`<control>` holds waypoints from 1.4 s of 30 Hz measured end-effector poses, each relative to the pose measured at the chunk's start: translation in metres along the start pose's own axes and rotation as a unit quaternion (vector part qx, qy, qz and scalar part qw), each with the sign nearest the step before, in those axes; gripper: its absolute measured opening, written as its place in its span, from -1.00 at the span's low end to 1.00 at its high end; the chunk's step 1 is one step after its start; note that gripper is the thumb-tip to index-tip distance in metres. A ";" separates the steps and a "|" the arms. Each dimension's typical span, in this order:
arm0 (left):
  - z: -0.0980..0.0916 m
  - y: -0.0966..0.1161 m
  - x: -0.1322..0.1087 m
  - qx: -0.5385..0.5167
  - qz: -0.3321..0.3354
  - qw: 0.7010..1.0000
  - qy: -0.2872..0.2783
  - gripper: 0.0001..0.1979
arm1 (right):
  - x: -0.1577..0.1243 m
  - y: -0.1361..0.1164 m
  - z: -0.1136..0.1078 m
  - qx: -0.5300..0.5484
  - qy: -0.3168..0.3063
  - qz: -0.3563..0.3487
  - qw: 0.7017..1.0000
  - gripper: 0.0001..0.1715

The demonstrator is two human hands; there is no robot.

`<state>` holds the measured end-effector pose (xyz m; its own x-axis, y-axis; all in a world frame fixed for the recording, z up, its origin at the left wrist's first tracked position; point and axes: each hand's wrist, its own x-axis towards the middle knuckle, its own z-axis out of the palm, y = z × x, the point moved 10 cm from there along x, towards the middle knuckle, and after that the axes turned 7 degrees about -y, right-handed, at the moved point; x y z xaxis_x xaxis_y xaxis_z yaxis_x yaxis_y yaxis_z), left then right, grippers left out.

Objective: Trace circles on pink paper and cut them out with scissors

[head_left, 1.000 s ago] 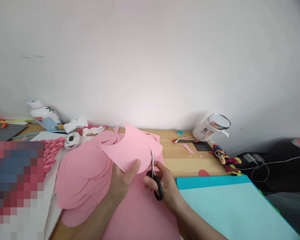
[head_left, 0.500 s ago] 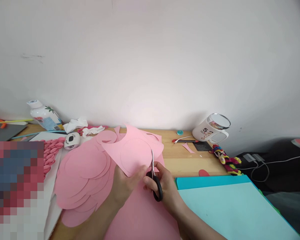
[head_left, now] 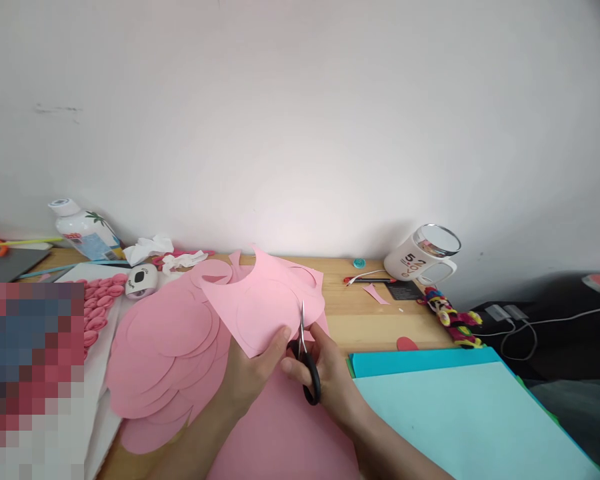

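My left hand [head_left: 253, 373] pinches the near edge of a pink paper sheet [head_left: 267, 300] with a circle outline drawn on it, lifted over the wooden desk [head_left: 360, 320]. In my right hand [head_left: 327, 370] are black-handled scissors [head_left: 307, 363], fingers through the loops, the blades pointing away from me into the sheet's right side. More pink paper [head_left: 285, 433] lies flat beneath both hands.
A pile of pink paper circles [head_left: 165, 353] lies left of my hands. Teal sheets [head_left: 455, 420] cover the near right. At the back stand a white mug [head_left: 420, 260], a bottle [head_left: 85, 230], a white punch [head_left: 141, 281] and crumpled tissue [head_left: 153, 250]. Cables [head_left: 525, 320] run at right.
My left thumb has slid right along the sheet's edge toward the scissors, and the sheet has turned slightly. The scissors stay in nearly the same place.
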<state>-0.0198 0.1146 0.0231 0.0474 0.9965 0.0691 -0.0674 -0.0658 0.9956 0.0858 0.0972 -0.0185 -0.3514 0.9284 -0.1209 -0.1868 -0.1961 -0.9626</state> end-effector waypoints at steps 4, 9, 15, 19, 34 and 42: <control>0.008 -0.001 -0.001 -0.018 -0.008 1.000 -0.022 -0.88 | 0.000 -0.007 0.000 0.012 -0.014 -0.018 1.000 -0.38; 0.011 -0.007 0.001 -0.005 -0.015 0.997 -0.069 -0.86 | 0.000 -0.008 0.001 0.009 -0.020 -0.025 0.999 -0.41; 0.009 -0.010 0.003 -0.005 -0.021 0.997 -0.070 -0.84 | 0.001 -0.007 0.000 -0.002 -0.011 -0.025 1.000 -0.40; 0.006 -0.009 0.004 -0.018 -0.018 0.999 -0.045 -0.75 | 0.001 -0.007 0.000 -0.015 -0.012 -0.023 1.000 -0.42; 0.000 -0.015 0.004 -0.034 -0.011 0.999 -0.033 -0.65 | 0.000 -0.008 -0.002 -0.036 0.005 -0.025 0.999 -0.53; 0.001 -0.018 0.006 -0.040 -0.010 0.998 -0.044 -0.72 | 0.001 -0.003 -0.006 -0.037 0.019 -0.009 0.999 -0.51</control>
<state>-0.0178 0.1216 0.0055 0.1371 0.9888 0.0582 -0.1448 -0.0381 0.9887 0.0914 0.1003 -0.0171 -0.3130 0.9431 -0.1118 -0.1241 -0.1573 -0.9797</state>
